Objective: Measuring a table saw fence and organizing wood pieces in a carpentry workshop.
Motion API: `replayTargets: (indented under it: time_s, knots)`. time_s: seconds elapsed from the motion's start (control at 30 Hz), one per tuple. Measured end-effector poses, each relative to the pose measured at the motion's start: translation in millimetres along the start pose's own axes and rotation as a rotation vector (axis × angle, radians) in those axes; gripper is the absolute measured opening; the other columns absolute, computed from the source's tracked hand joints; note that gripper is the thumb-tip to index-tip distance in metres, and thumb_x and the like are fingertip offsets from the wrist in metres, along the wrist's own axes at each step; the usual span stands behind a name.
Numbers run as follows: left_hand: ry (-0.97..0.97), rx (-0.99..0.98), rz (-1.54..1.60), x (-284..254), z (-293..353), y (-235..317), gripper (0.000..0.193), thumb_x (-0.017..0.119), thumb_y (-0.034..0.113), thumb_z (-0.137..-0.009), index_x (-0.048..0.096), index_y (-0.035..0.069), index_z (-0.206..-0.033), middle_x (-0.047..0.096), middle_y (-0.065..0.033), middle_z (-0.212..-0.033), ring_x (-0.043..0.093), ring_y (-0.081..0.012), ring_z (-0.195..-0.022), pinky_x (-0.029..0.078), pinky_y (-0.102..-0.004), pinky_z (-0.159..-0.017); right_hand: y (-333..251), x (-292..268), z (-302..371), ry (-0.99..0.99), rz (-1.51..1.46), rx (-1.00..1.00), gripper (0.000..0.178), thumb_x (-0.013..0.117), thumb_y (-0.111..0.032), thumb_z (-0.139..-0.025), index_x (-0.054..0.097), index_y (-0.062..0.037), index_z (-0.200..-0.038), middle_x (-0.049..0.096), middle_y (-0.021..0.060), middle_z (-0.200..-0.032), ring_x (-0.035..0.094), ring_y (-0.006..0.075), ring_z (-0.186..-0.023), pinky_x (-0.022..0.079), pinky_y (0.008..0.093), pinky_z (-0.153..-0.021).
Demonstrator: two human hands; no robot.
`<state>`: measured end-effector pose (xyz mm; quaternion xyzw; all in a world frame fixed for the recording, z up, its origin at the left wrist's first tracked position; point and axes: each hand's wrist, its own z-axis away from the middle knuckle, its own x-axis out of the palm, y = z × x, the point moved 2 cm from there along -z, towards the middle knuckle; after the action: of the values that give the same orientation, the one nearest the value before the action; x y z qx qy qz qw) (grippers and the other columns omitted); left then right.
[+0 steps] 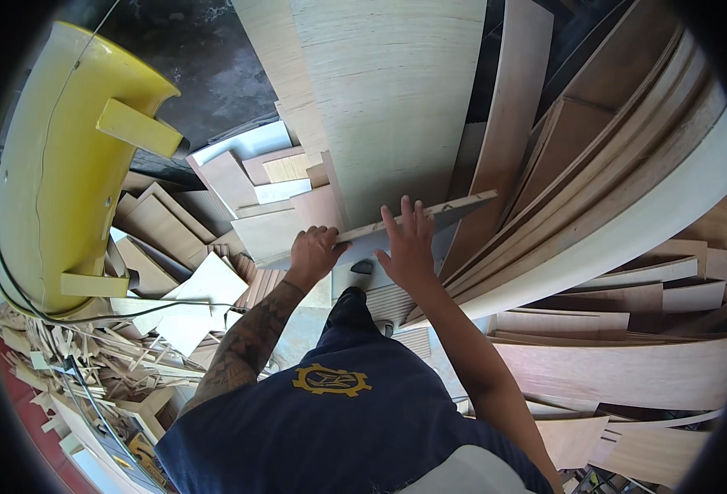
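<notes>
A wooden board [454, 203] stands on edge in front of me, its thin top edge slanting up to the right. My left hand [318, 253] is closed over this edge near its left end, fingers curled across the top. Farther right, my right hand [410, 247] rests against the same board, fingers stretched out and spread over the edge. The board's lower part is mostly hidden below my hands. Just beyond it leans a large pale plywood sheet [388, 99].
Long boards lean in a stack [594, 198] on the right. Small offcuts [285, 169] lie ahead to the left, with a heap of scraps [133, 362] nearer. A yellow machine body [71, 165] stands at left; a dark cable [165, 310] crosses the scraps.
</notes>
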<state>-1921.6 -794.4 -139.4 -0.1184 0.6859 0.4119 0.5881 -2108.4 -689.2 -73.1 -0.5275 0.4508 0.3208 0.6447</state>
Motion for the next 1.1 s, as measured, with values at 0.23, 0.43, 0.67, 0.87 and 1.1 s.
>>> replayTargets:
  time_s: [0.23, 0.43, 0.67, 0.87, 1.1]
  knots:
    - [-0.610, -0.210, 0.197, -28, -64, -13, 0.061, 0.050, 0.062, -0.094, 0.073, 0.006, -0.103, 0.069, -0.0244, -0.104, 0.066, -0.0374, -0.103, 0.052, -0.0446, -0.088, 32, 30, -17, -0.166, 0.090, 0.077, 0.075, 0.083, -0.032, -0.073, 0.046, -0.0184, -0.137, 0.036, 0.0184, -0.143, 0.019, 0.0464, -0.145, 0.019, 0.0718, -0.111]
    - [0.530, -0.338, 0.533, -50, -246, -121, 0.098, 0.072, 0.056, -0.083, 0.034, -0.013, -0.142, 0.047, -0.0359, -0.136, 0.048, -0.0416, -0.129, 0.040, -0.0448, -0.106, 20, 30, -14, -0.196, 0.070, 0.030, 0.078, 0.083, -0.039, -0.071, 0.048, -0.0160, -0.137, 0.037, 0.0197, -0.145, 0.016, 0.0465, -0.147, 0.016, 0.0692, -0.114]
    - [0.459, -0.411, 1.055, -67, -295, -95, 0.085, 0.076, 0.054, -0.081, 0.051, -0.009, -0.133, 0.065, -0.0160, -0.114, 0.062, -0.0217, -0.100, 0.050, -0.0336, -0.087, 22, 31, -12, -0.181, 0.071, 0.023, 0.078, 0.083, -0.039, -0.071, 0.047, -0.0170, -0.137, 0.035, 0.0202, -0.147, 0.016, 0.0453, -0.147, 0.017, 0.0681, -0.115]
    - [0.485, -0.239, 1.120, -81, -209, -15, 0.059, 0.076, 0.040, -0.087, 0.064, -0.009, -0.118, 0.069, -0.0116, -0.110, 0.062, -0.0179, -0.096, 0.049, -0.0314, -0.089, 30, 25, -11, -0.130, 0.094, 0.055, 0.080, 0.083, -0.039, -0.072, 0.045, -0.0167, -0.138, 0.032, 0.0223, -0.149, 0.016, 0.0469, -0.146, 0.018, 0.0675, -0.114]
    - [0.696, -0.107, 1.234, -74, -140, 5, 0.044, 0.073, 0.024, -0.091, 0.062, -0.008, -0.120, 0.066, -0.0096, -0.114, 0.058, -0.0165, -0.103, 0.045, -0.0311, -0.094, 12, 35, 22, -0.079, 0.209, 0.027, 0.078, 0.083, -0.034, -0.073, 0.045, -0.0146, -0.139, 0.028, 0.0289, -0.150, 0.014, 0.0484, -0.146, 0.018, 0.0639, -0.115]
